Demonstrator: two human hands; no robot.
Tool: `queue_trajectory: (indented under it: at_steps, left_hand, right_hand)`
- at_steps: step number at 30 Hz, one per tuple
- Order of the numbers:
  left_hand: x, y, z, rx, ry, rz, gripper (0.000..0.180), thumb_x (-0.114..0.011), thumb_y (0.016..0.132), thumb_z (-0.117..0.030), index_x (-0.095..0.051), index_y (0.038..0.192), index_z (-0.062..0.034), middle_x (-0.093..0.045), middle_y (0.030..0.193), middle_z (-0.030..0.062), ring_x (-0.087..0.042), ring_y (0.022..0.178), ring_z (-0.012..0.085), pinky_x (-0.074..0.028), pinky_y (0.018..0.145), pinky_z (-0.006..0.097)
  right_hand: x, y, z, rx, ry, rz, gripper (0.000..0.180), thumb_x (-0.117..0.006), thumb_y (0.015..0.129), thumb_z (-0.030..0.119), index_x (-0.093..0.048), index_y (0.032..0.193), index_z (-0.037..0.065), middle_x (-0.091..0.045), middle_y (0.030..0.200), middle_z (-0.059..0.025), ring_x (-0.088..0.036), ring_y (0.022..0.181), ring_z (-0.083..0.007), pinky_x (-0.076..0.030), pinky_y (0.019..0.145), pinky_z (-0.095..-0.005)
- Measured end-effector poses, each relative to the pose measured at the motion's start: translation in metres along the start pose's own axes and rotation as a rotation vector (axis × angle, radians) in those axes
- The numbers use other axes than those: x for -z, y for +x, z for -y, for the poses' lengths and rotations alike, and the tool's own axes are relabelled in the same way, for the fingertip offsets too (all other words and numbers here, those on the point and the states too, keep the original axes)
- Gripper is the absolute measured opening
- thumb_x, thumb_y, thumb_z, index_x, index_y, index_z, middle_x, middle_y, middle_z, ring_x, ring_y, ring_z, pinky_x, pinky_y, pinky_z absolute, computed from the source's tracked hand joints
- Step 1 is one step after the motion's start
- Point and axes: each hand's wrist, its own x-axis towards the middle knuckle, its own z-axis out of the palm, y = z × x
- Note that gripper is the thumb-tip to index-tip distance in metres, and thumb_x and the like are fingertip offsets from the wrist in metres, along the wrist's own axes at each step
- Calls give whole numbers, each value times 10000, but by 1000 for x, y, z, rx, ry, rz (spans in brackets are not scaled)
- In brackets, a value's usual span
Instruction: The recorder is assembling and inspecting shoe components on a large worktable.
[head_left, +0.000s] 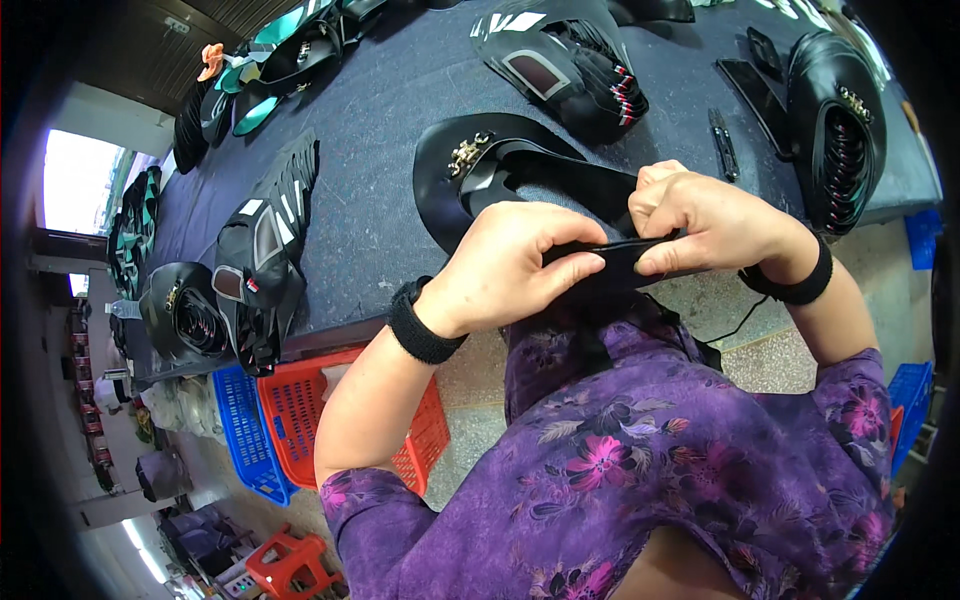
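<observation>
Head view: both hands meet just above the near edge of a dark blue table (380,190), holding one flat black strip piece (615,262) between them. The left hand (510,265) is curled narrow, thumb and fingers pinched on the strip's left end; the right hand (705,220) is closed over its right end, thumb underneath. Both wrists wear black bands. Directly behind the hands, partly hidden by them, lies a black sandal upper with a gold buckle (490,165). Further back rests a fanned stack of black uppers with white stripes (560,60), and to the right a second black stack with metal trim (838,125), with a slim dark tool (724,143) just beside it. Along the left side lie more stacks (262,255). Below the table edge sit a red basket (300,410) and a blue basket (240,430), touching each other.
</observation>
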Motion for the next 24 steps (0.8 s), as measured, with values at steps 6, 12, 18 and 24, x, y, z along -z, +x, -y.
queue_trajectory:
  at_steps: [6, 12, 18, 24]
  left_hand:
    - [14, 3, 12, 124, 104, 208, 357, -684, 699, -160, -555, 981, 17, -595, 880, 150, -588, 783, 252, -465, 707, 303]
    - [25, -5, 18, 216, 73, 242, 249, -675, 685, -140, -584, 860, 12, -582, 754, 141, -571, 726, 278, -450, 653, 322]
    - [20, -2, 8, 71, 226, 72, 179, -655, 675, -97, -579, 810, -7, -564, 726, 117, -564, 699, 271, -448, 618, 314]
    - [9, 13, -29, 2, 524, 62, 282, -669, 623, -92, -552, 879, -77, -547, 774, 98, -558, 745, 278, -449, 632, 339]
  right_hand:
    - [-7, -6, 1, 10, 81, -77, 362, -654, 684, 263, -446, 530, 9, -432, 577, -64, -444, 672, -234, -352, 664, -329]
    - [-13, -17, 0, -33, 11, -167, 321, -661, 665, 223, -466, 531, 7, -448, 590, -54, -452, 681, -222, -343, 702, -328]
    - [-9, -20, 0, -68, 19, -120, 251, -645, 677, 201, -508, 571, 19, -462, 606, -59, -471, 710, -222, -336, 753, -329]
    - [-11, 14, 29, -239, -180, 18, 267, -633, 694, 216, -586, 841, -2, -553, 670, -164, -554, 656, -283, -414, 676, -356]
